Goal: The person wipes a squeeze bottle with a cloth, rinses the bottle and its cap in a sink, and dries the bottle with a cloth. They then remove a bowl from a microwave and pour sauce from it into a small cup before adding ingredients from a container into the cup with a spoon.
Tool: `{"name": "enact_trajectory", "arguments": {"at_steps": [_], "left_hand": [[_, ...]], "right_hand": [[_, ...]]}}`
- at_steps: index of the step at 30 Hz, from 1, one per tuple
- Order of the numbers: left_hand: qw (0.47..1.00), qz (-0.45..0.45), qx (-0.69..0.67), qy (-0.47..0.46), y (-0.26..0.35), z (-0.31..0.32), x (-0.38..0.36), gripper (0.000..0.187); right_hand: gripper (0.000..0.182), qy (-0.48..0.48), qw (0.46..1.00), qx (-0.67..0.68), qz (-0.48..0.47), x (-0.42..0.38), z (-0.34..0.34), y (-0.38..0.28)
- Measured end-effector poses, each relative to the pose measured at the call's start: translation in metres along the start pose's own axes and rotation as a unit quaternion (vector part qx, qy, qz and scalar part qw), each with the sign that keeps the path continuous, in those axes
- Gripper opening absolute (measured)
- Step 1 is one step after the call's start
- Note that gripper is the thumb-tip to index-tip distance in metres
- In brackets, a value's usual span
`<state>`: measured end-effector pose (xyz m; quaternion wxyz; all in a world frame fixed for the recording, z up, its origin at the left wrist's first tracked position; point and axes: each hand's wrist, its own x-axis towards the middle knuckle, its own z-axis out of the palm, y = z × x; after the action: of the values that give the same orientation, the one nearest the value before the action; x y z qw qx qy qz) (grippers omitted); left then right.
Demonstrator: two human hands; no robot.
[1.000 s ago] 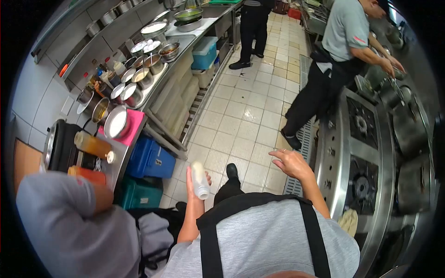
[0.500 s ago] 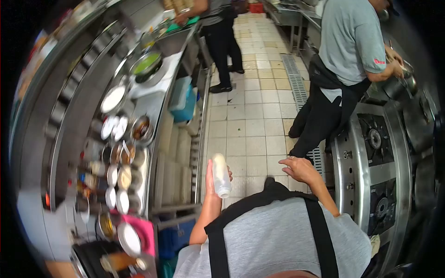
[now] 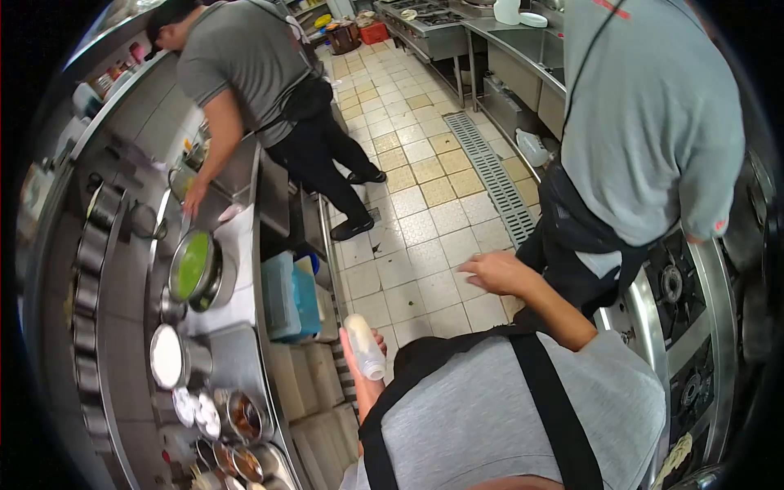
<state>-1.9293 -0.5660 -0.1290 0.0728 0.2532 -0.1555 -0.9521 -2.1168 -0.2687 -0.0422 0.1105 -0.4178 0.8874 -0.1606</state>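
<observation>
My left hand (image 3: 350,356) is wrapped around a translucent plastic bottle (image 3: 365,349). The bottle tilts with its uncapped mouth toward my body, and something pale shows at its far end. Held out over the tiled floor, my right hand (image 3: 496,273) has nothing in it and its fingers are stretched apart. To the left of the bottle, under the counter, are a blue plastic bin (image 3: 291,300) and pale containers (image 3: 300,377). A person in a grey long-sleeved top (image 3: 645,122) is beyond my right hand.
Along the left counter stand a pan of green food (image 3: 194,265), a pot of white contents (image 3: 167,357) and several small bowls. Another person (image 3: 245,65) reaches over this counter farther ahead. Gas burners (image 3: 672,283) line the right side. A floor drain grate (image 3: 492,180) runs lengthwise.
My view has moved forward along the aisle. The person on the left now leans over the counter with an arm extended. The bottle stays in my left hand; my right hand remains empty.
</observation>
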Motion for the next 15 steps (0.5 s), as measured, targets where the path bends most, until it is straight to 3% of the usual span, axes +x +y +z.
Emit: {"name": "enact_trajectory", "arguments": {"at_steps": [1, 2, 5, 10, 13, 15], "left_hand": [[0.999, -0.008, -0.026, -0.028, 0.010, -0.001, 0.020, 0.055], [0.999, 0.022, 0.013, 0.019, 0.018, -0.001, 0.042, 0.054], [0.999, 0.010, -0.021, 0.039, 0.046, 0.007, 0.116, 0.055], [0.999, -0.043, -0.033, 0.006, 0.108, 0.091, 0.238, 0.059], [0.985, -0.029, 0.168, 0.007, 0.131, 0.138, 0.333, 0.062], [0.979, -0.128, 0.131, -0.084, 0.129, 0.174, 0.395, 0.065]], "right_hand": [[0.028, 0.025, 0.999, 0.013, -0.047, 0.028, -0.004, 0.003], [0.028, 0.052, 0.994, 0.025, -0.093, 0.054, -0.007, 0.008], [0.027, 0.095, 0.991, 0.022, -0.090, 0.122, -0.027, 0.030], [0.026, 0.136, 0.990, -0.012, 0.043, 0.190, -0.052, 0.109], [0.025, 0.160, 0.979, 0.014, 0.126, 0.204, -0.073, 0.145], [0.026, 0.181, 0.966, 0.032, 0.184, 0.206, -0.080, 0.167]]}}
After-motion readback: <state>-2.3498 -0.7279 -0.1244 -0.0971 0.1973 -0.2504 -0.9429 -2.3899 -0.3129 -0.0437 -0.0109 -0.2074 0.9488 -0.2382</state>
